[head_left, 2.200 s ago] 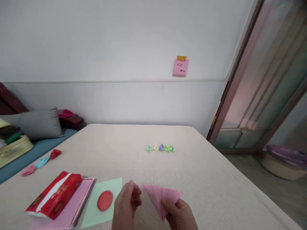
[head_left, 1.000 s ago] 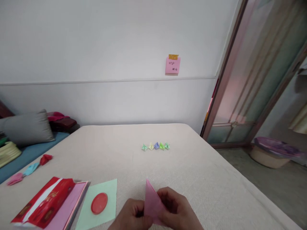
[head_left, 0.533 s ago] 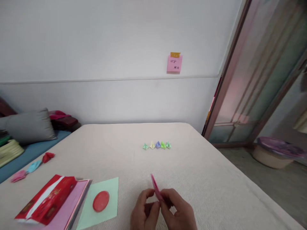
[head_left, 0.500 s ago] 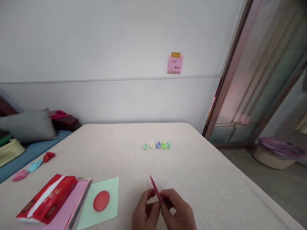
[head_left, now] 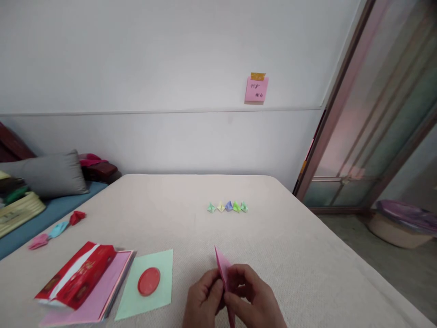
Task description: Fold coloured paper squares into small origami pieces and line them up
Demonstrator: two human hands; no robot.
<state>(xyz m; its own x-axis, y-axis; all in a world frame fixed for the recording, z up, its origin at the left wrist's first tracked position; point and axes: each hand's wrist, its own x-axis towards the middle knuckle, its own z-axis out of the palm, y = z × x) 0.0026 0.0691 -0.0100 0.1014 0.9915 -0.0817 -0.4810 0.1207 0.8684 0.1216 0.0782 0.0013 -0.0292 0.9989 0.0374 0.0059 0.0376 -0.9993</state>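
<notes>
A folded piece of pink paper (head_left: 223,266) stands nearly edge-on between my two hands, low in the middle of the head view. On its left side, my left hand (head_left: 205,298) pinches it between thumb and fingers. From the right, my right hand (head_left: 254,296) grips the same paper, its fingertips against the right face. The lower part of the paper is partly hidden by my fingers. To the left of my hands lies a sheet of light green paper (head_left: 164,284) with a round red lid or disc (head_left: 149,281) on it.
A red packet (head_left: 80,275) rests on a stack of pink paper (head_left: 109,291) at left. Small folded paper pieces (head_left: 228,207) stand in a row farther back. Crumpled pink, blue and red pieces (head_left: 58,229) lie by the left edge. A wall (head_left: 170,141) rises behind the table.
The pink paper has turned so more of its right face shows, and it now reaches lower between my hands. My right hand has shifted slightly right. The view has swung a little left.
</notes>
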